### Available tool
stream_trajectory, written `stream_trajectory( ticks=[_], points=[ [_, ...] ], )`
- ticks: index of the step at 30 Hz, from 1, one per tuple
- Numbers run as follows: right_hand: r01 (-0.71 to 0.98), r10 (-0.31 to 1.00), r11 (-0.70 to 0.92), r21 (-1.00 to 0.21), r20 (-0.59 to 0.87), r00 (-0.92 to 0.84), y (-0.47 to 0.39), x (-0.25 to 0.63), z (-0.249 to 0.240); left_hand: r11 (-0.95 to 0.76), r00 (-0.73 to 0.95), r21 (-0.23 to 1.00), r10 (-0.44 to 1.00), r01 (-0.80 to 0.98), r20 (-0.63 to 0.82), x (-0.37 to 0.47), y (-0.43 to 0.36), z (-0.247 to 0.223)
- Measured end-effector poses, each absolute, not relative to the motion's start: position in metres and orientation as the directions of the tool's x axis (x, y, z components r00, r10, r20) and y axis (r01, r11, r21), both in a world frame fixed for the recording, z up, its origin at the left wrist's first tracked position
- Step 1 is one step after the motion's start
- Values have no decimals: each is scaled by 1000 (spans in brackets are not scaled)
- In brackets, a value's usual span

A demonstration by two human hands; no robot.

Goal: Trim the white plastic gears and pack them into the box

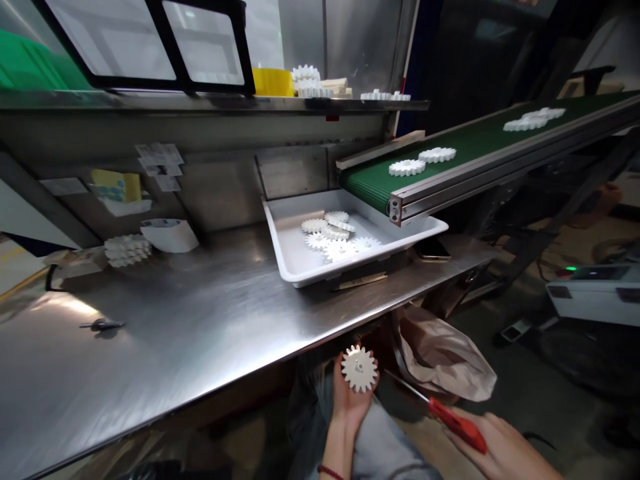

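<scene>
white gear [359, 369], red-handled tool [457, 425]
left hand [351, 400] grasps gear, right hand [503, 445] grips tool, off the front edge of the table [215, 327]

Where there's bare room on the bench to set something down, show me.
The bench is bare between the black tool and the white tray. Crowded: back left, around the stacked gears, and mid-tray, where loose gears overlap.

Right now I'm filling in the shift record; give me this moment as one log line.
left hand: white gear | right hand: red-handled tool | tray: loose gears | conveyor: more gears
</scene>
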State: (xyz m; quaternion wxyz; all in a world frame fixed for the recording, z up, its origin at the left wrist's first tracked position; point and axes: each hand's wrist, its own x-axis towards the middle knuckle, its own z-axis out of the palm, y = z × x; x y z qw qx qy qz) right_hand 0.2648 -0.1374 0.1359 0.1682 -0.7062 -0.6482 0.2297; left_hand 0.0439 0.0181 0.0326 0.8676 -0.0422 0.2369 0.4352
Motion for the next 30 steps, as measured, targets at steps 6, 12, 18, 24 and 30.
stream_trajectory(
  ticks=[6,12,18,24,30],
  points=[
    [827,982,-117,-549,-188,14,-133,269,117,612,473,182,738,-770,-482,51,18,34],
    [782,981,-165,-601,-182,67,-123,266,111,621,473,192,731,-760,-493,50,17,35],
    [705,965,-246,-665,-233,117,-121,266,96,620,480,188,735,-762,-478,46,14,37],
    [712,966,-251,-656,-222,136,-117,271,103,621,490,179,736,-763,-467,45,14,39],
    [708,969,-245,-662,-189,159,-115,276,109,634,490,194,726,-748,-484,48,14,41]
  ],
)
